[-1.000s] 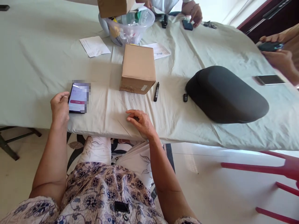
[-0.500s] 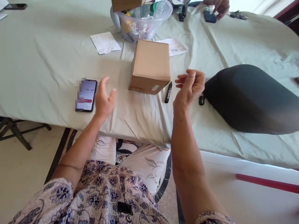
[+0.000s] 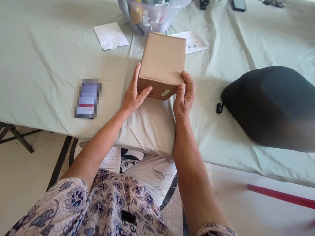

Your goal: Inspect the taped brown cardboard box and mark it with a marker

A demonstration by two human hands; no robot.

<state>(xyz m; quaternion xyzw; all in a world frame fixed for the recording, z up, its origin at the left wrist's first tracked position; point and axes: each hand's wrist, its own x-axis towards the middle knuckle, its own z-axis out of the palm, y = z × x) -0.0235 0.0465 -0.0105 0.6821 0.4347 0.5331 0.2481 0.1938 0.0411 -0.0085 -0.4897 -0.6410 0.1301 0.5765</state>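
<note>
Cardboard box (image 3: pixel 162 60) between both hands, left hand (image 3: pixel 133 95) and right hand (image 3: pixel 184 96) clasping its near corners

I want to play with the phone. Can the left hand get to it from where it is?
Probably yes. The left hand is on the box, and the phone lies just to its left on the cloth, with nothing between them. It would have to let go of the box first.

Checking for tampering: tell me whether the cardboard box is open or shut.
Shut: the cardboard box shows a flat top, no flaps raised. Left hand and right hand hold its near corners.
</note>
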